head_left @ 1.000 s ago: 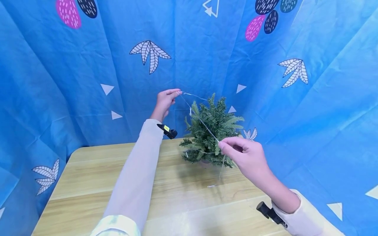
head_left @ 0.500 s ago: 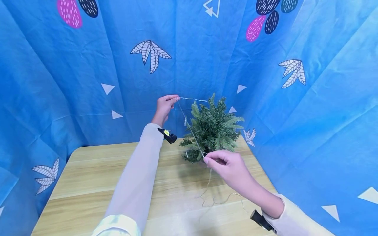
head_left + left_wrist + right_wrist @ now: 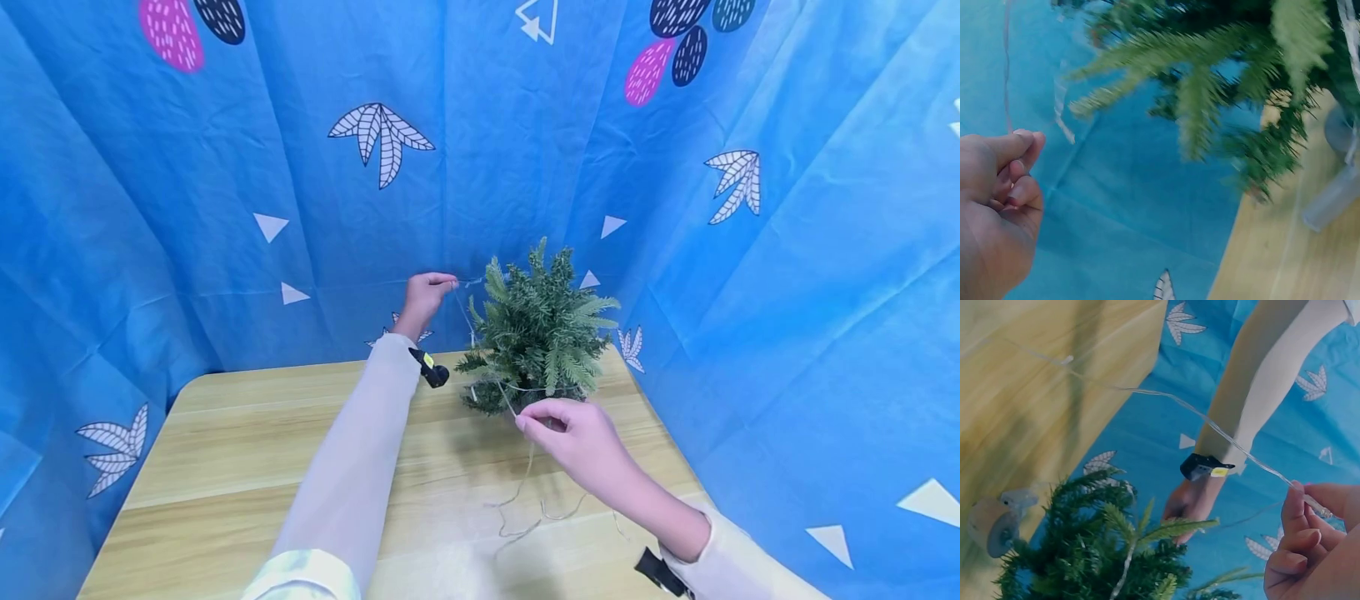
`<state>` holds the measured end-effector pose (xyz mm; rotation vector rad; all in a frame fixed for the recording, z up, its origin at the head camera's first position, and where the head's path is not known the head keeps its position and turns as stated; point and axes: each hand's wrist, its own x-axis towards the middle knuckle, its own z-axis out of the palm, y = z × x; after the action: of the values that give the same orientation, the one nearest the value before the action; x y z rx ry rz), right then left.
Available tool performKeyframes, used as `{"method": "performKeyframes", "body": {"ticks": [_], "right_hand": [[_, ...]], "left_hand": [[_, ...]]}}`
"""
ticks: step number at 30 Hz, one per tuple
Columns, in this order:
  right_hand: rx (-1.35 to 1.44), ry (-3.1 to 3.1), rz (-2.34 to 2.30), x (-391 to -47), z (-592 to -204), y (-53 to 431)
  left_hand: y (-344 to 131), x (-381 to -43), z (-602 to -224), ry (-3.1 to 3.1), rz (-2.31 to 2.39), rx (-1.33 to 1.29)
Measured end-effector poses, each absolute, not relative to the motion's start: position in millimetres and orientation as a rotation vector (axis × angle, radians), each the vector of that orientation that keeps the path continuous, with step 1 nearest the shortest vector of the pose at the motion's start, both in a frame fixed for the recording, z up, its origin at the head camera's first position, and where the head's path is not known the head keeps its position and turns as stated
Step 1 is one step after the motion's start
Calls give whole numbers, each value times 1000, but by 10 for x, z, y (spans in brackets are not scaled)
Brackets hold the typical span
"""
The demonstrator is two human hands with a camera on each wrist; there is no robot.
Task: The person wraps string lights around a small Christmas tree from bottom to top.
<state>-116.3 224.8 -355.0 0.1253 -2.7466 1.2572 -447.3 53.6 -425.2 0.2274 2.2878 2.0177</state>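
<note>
A small artificial Christmas tree (image 3: 543,321) stands upright at the table's far right part. Thin clear string lights (image 3: 1229,439) pass around it, with one stretch across its lower branches. Left of the tree, my left hand (image 3: 426,300) pinches the strand between thumb and forefinger. My right hand (image 3: 573,437), in front of the tree and lower, pinches another stretch of it; a small clear bulb (image 3: 1318,506) shows at those fingertips in the right wrist view. Between both hands the strand runs slanting along the tree's left side. Branches hide the strand behind the tree.
The wooden table (image 3: 247,450) has loose wire (image 3: 557,517) trailing over its front part below my right hand. A blue patterned curtain (image 3: 300,167) hangs behind and beside the table. The tree's round base (image 3: 991,528) shows in the right wrist view.
My left hand has come down beside the tree, lowering the strand. The right hand has moved left and down, then nearly stopped. More loose wire shows on the table.
</note>
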Motion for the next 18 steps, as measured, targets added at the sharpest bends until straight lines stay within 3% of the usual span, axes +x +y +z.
{"method": "performKeyframes", "body": {"ticks": [18], "right_hand": [[14, -2616, 1274, -948, -3447, 2499]], "left_hand": [[513, -4312, -4587, 2175, 1959, 264]]}}
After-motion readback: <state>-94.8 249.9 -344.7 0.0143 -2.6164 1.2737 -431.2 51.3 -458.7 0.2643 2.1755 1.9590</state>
